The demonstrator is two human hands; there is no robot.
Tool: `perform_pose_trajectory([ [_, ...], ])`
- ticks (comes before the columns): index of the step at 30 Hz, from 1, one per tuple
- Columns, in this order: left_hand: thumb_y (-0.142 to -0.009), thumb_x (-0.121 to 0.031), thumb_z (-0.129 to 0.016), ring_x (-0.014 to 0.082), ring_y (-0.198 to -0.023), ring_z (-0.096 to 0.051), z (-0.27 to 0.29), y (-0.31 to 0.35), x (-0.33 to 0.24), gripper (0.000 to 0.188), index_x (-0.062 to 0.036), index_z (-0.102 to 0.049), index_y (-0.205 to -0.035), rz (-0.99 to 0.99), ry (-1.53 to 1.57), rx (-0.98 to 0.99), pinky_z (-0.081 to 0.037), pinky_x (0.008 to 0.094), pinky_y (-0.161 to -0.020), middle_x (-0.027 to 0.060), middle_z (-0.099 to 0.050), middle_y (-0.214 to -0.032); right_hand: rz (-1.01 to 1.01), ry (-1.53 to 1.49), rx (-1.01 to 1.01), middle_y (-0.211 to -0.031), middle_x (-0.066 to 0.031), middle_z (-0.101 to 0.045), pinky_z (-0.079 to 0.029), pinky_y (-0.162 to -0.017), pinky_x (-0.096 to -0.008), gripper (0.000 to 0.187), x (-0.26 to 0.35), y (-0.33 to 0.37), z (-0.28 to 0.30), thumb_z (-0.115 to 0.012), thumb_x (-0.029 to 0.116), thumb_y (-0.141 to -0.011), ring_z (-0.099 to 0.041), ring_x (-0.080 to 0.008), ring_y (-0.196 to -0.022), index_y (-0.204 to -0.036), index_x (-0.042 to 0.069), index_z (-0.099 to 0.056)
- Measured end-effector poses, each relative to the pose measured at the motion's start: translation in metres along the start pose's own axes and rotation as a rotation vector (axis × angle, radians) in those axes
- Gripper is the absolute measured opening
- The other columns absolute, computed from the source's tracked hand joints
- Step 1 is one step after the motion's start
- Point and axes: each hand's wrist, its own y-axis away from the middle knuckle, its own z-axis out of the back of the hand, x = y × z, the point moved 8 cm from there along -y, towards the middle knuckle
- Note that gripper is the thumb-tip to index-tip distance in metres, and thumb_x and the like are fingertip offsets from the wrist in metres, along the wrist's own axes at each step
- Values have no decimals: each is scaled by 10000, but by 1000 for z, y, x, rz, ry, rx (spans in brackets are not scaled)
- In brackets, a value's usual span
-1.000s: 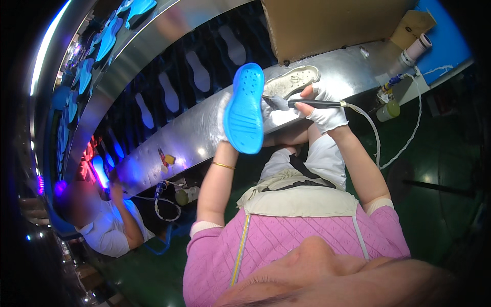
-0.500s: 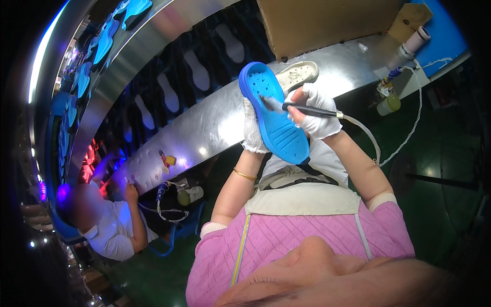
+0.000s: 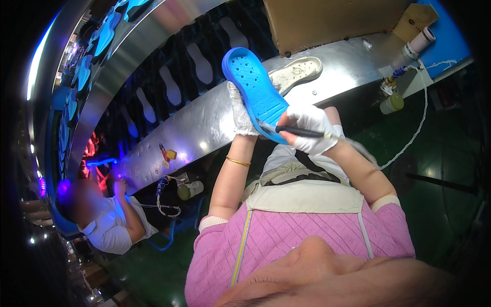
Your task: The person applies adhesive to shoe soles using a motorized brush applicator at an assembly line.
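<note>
A blue shoe sole [image 3: 260, 96] is tilted up in front of me, its holed hollow side facing me. My left hand [image 3: 241, 111], in a pale knit glove, grips it along its left edge. In my right hand [image 3: 311, 128], in a white glove with bare fingertips, is a black-handled brush [image 3: 303, 132] with a hose at its rear end. The brush tip touches the sole's lower left part, near the inner rim. Behind the blue sole, a cream shoe sole [image 3: 303, 72] lies on the metal ledge.
Along the metal ledge [image 3: 209, 125] runs a dark conveyor with several grey insole shapes [image 3: 199, 64]. A cardboard sheet [image 3: 332, 25] stands at the back. On the right are a hose fitting with a yellowish cup [image 3: 392, 103] and a pink roll [image 3: 422, 41]. Another person [image 3: 115, 220] sits at left.
The brush has moved from the sole's upper half down to its lower left part. The sole has shifted left and up, uncovering more of the cream sole.
</note>
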Motion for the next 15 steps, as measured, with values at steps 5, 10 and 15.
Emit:
perform_pose_trajectory([
  [5,-859,-709,-398,323,-1139,-524,-12,19,9,810,-91,-383,-1383,-13,76,56,-443,479,-983,163,-495,-1324,-127,-153,-84,-845,-33,-663,-506,-683,-233,112,-27,-1,29,-683,66,-839,-612,-84,-748,-933,49,-623],
  [10,-835,-753,-367,342,-1274,-425,-49,39,34,913,-104,-256,-1467,171,533,459,-355,490,-1074,165,-382,-1435,26,-199,-261,-856,-50,-655,-511,-707,-239,128,-17,1,42,-688,17,-827,-626,-104,-764,-930,29,-613],
  [15,-817,-764,-392,341,-1243,-465,-56,29,19,938,-91,-269,-1459,53,333,470,-387,486,-1051,169,-413,-1412,-94,-396,25,-844,-73,-651,-522,-685,-257,122,-11,9,-2,-671,1,-830,-640,-130,-740,-908,25,-580],
])
